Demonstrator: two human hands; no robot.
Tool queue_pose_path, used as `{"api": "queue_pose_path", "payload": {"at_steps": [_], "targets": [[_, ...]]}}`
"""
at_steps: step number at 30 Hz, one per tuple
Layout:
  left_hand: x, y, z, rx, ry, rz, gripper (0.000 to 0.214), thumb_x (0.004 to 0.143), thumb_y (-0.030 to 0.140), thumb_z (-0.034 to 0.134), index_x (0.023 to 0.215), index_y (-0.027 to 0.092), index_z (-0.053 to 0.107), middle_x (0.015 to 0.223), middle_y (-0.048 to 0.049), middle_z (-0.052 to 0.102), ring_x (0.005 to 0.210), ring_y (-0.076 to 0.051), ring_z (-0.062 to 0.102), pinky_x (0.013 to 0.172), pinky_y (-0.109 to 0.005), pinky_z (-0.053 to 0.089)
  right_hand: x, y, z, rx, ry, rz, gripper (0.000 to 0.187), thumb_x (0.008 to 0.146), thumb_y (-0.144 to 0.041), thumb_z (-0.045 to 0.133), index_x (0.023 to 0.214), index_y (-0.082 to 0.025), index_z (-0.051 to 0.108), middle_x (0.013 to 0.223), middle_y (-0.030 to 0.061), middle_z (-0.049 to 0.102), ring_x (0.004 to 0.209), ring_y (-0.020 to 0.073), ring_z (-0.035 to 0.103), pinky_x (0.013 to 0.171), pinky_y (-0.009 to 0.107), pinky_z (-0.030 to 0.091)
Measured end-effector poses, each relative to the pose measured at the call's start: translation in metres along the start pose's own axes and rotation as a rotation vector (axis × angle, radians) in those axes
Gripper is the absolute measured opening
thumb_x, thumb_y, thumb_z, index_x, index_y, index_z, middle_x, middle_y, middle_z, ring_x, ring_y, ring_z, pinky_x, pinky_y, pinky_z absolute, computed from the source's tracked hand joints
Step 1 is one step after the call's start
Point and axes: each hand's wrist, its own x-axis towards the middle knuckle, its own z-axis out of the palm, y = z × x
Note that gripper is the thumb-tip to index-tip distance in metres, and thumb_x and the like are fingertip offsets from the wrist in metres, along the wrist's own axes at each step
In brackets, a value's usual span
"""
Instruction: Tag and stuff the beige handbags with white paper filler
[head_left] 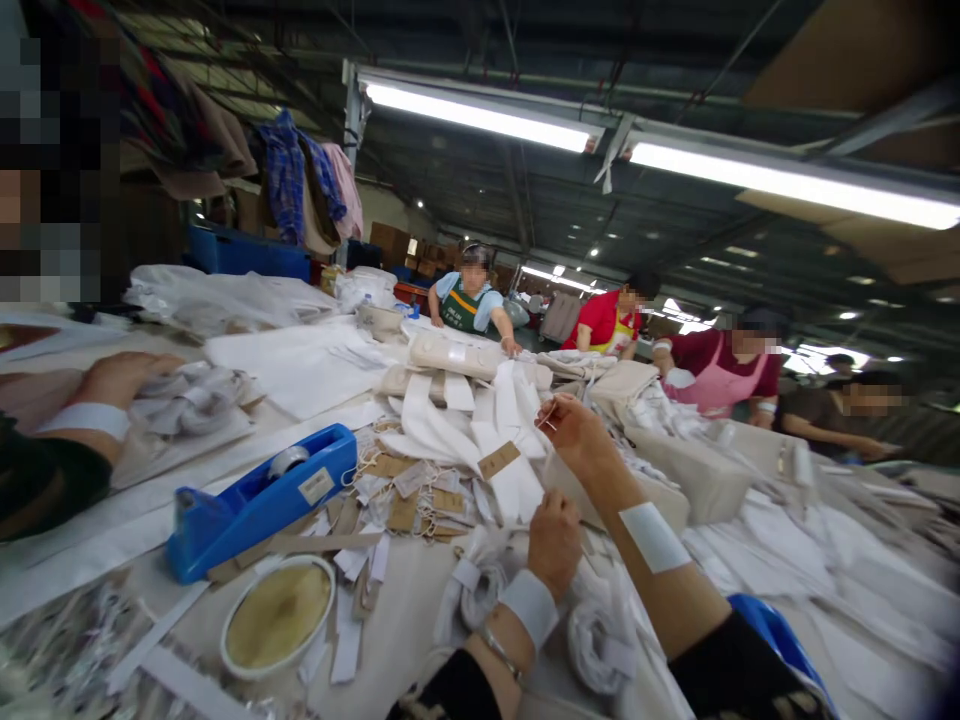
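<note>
My right hand (574, 432) is raised over the table with its fingertips pinched on a thin, pale string-like loop (547, 412). Nearer to me, my left hand (555, 540) is closed with its fingers curled; whatever it grips is hidden. Below it lie rolled white cloth belts (600, 640) with paper bands. A brown tag (499, 460) rests on white paper strips (517, 400) just beyond my hands. To the left is a heap of tags with strings (412, 495), in brown and white.
A blue tape dispenser (262, 500) and a round tub of yellowish paste (279, 615) stand on the left. Another person's hand (124, 385) touches rolled cloth there. Folded beige garments (690, 465) are stacked right. Several co-workers stand across the table.
</note>
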Motion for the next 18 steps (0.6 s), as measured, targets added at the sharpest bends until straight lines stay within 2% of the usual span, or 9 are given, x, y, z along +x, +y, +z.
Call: {"api": "queue_pose_path", "payload": {"at_steps": [3,7,10,12,14,16,18], "targets": [[0.005,0.0,-0.003,-0.03,0.065,0.013,0.028,0.091,0.008,0.038,0.084,0.016,0.064,0.096,-0.0107,0.058,0.092,-0.022,0.057,0.086,-0.039,0.051,-0.018,-0.034,-0.029,0.027,0.05,-0.032,0.019,0.07,-0.035,0.063,0.073,-0.024,0.047,0.073,-0.001,0.056,0.07,0.0157,0.054,0.07,0.031,0.047],[0.009,0.004,-0.012,-0.107,0.151,0.047,0.028,0.094,0.013,0.034,0.097,0.017,0.062,0.1,-0.01,0.056,0.099,-0.023,0.054,0.093,-0.043,0.048,-0.051,-0.074,-0.069,0.02,0.121,-0.073,0.019,0.07,-0.034,0.061,0.074,-0.024,0.046,0.075,-0.0003,0.059,0.068,0.0149,0.054,0.066,0.029,0.046],[0.012,0.012,-0.023,-0.161,0.205,0.085,0.029,0.095,0.02,0.035,0.115,0.016,0.056,0.115,-0.0128,0.054,0.114,-0.025,0.049,0.104,-0.048,0.04,-0.08,-0.091,-0.088,-0.04,0.146,-0.035,0.021,0.068,-0.031,0.064,0.075,-0.023,0.046,0.079,-0.001,0.063,0.053,0.0093,0.045,0.05,0.024,0.037],[0.013,0.019,-0.028,-0.248,0.215,0.1,0.035,0.094,0.031,0.042,0.126,0.017,0.051,0.124,-0.0138,0.052,0.118,-0.027,0.047,0.104,-0.048,0.04,-0.097,-0.091,-0.093,-0.107,0.137,0.051,0.021,0.066,-0.027,0.066,0.074,-0.022,0.048,0.077,-0.0011,0.065,0.045,0.0063,0.037,0.042,0.021,0.027],[0.014,0.026,-0.029,-0.446,0.136,0.072,0.05,0.089,0.042,0.053,0.133,0.019,0.047,0.125,-0.013,0.054,0.107,-0.025,0.054,0.093,-0.043,0.047,-0.11,-0.081,-0.092,-0.171,0.1,0.166,0.019,0.062,-0.023,0.067,0.072,-0.021,0.05,0.068,-0.002,0.063,0.041,0.0054,0.035,0.038,0.02,0.02],[0.014,0.03,-0.027,-0.711,-0.048,0.003,0.062,0.081,0.047,0.064,0.135,0.021,0.048,0.12,-0.0116,0.059,0.086,-0.019,0.059,0.075,-0.034,0.05,-0.117,-0.066,-0.089,-0.211,0.045,0.273,0.018,0.06,-0.022,0.066,0.07,-0.02,0.052,0.055,-0.0047,0.056,0.037,0.0061,0.035,0.036,0.02,0.017],[0.013,0.033,-0.024,-0.889,-0.239,-0.064,0.064,0.074,0.048,0.072,0.129,0.019,0.054,0.103,-0.0085,0.067,0.067,-0.013,0.056,0.058,-0.026,0.045,-0.119,-0.054,-0.088,-0.22,0.001,0.339,0.018,0.059,-0.024,0.066,0.07,-0.02,0.052,0.046,-0.0077,0.047,0.035,0.0068,0.035,0.036,0.02,0.016]]}}
